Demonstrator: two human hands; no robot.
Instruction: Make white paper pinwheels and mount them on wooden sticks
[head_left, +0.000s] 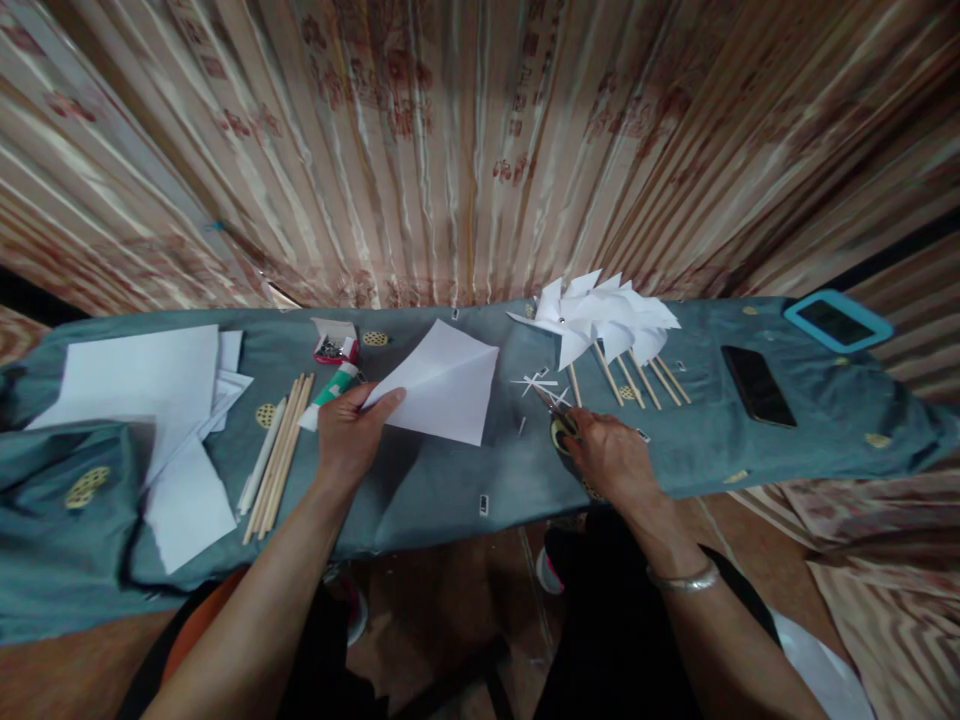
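Observation:
My left hand [354, 432] pinches one corner of a white sheet of paper [442, 385], roughly square with a crease across it, held just above the cloth. On the right, my right hand [615, 455] is closed around the handles of a pair of scissors [562, 430]. The scissors' blades point away from me, toward a small pile of white paper strips [541, 384]. Beyond that hand lie several white paper pinwheels [600, 315] on wooden sticks, overlapping one another.
Stacked white paper [142, 375] lies at the left, beside wooden sticks [279, 460] and a white pen [261, 458]. A green-and-white tube [334, 392] is near a small box of pins [335, 345]. A phone [757, 385] and a blue-framed tablet [838, 320] lie right.

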